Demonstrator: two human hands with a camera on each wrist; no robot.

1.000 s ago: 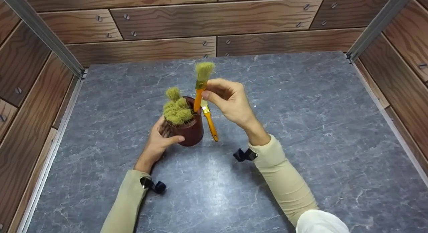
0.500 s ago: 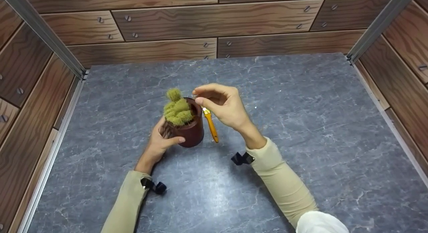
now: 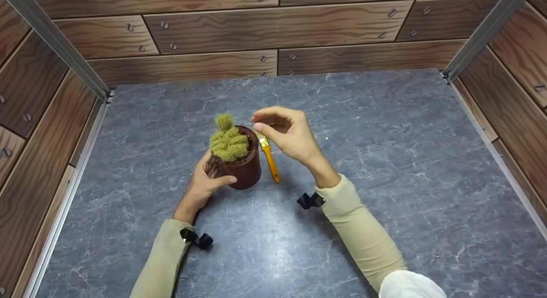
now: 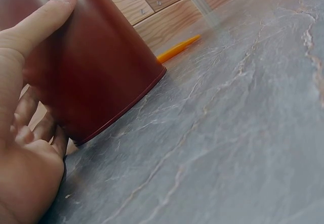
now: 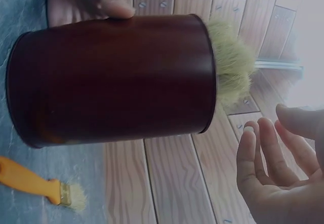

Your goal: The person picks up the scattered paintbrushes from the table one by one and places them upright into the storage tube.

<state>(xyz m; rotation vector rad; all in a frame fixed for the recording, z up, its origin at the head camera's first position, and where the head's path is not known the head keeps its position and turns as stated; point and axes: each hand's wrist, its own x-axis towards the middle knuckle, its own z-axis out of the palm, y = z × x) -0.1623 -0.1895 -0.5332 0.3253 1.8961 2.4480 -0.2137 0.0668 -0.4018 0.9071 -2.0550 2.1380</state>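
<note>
A dark red-brown cup [image 3: 244, 175] stands upright on the table with several paintbrushes [image 3: 230, 146] inside, their yellowish bristles rising above the rim. My left hand [image 3: 200, 184] grips the cup from its left side; in the left wrist view the thumb lies across the cup wall [image 4: 101, 67] and the other fingers go behind it. Just right of the rim hovers my right hand [image 3: 295, 135], fingers loosely bent and holding nothing. Beside the cup, a paintbrush with an orange handle [image 3: 270, 163] lies on the table, its bristles partly hidden by the right hand in the head view.
The grey marbled tabletop [image 3: 406, 161] extends around the hands. Wood-patterned panels [image 3: 273, 28] close it off at the back and both sides, with metal posts [image 3: 483, 33] at the far corners.
The right hand has lowered a paintbrush into the cup, let go of it, and drawn back slightly. The left hand has kept its hold on the cup.
</note>
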